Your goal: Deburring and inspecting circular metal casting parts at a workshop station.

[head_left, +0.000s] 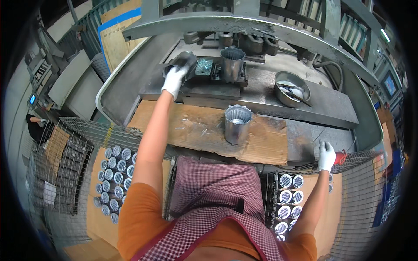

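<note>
My left hand (173,81), in a white glove, reaches far out and is closed on the near side of a finned metal cylinder (186,63), which lies tilted on the machine bed. A similar cylinder (232,64) stands upright on a dark fixture (243,82) to its right. Nearer to me, a third finned cylinder (237,125) stands open end up on a cardboard sheet (187,130). Far to the right, my right hand (326,156), also gloved, is closed beside a red object (341,157) at the machine's front edge. Whatever lies in its fingers is hidden.
A metal bowl (292,89) holding tools sits on the bed at the right. Overhead runs a thick steel beam (244,25). Wire cages with rows of metal cylinders (115,174) flank me on both sides. A co-worker's arm (38,120) shows at far left.
</note>
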Demonstrator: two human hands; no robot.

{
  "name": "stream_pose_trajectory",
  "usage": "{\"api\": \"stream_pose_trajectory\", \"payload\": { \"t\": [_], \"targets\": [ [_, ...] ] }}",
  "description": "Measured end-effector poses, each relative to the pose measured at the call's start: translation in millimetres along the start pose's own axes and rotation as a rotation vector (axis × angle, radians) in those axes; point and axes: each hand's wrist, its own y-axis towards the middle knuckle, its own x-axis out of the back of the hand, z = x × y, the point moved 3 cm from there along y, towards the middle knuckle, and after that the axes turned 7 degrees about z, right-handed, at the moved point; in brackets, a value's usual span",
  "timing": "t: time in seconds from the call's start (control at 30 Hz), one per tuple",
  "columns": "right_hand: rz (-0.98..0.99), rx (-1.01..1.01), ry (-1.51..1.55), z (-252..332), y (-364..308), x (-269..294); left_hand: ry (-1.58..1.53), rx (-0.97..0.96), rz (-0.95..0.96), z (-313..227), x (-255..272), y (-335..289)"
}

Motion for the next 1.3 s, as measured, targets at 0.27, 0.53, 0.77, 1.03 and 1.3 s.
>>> {"api": "stream_pose_trajectory", "payload": {
  "t": [0.27, 0.53, 0.77, 1.03, 1.3],
  "targets": [
    [-0.086, -0.02, -0.068, 3.8, -3.1, 0.9, 1.122, 0.054, 0.01, 36.0, -24.5, 37.3],
    [-0.12, -0.051, -0.011, 13.5, -1.4, 2.3, 1.298, 0.114, -0.043, 12.3, -32.2, 21.0],
    [-0.118, -0.001, -0.053, -0.5, 2.4, -6.2, 1.101, 0.012, -0.191, 46.1, -23.3, 33.4],
    [-0.217, 0.032, -0.053, 2.1, -0.7, -4.6, 1.217, -0.012, -0.21, 38.0, -26.4, 29.0],
    [-0.817, 0.247, 0.413, -1.2, -33.8, 44.2, 0.214, -0.151, -0.282, 45.0, -70.2, -72.4]
  ]
}}
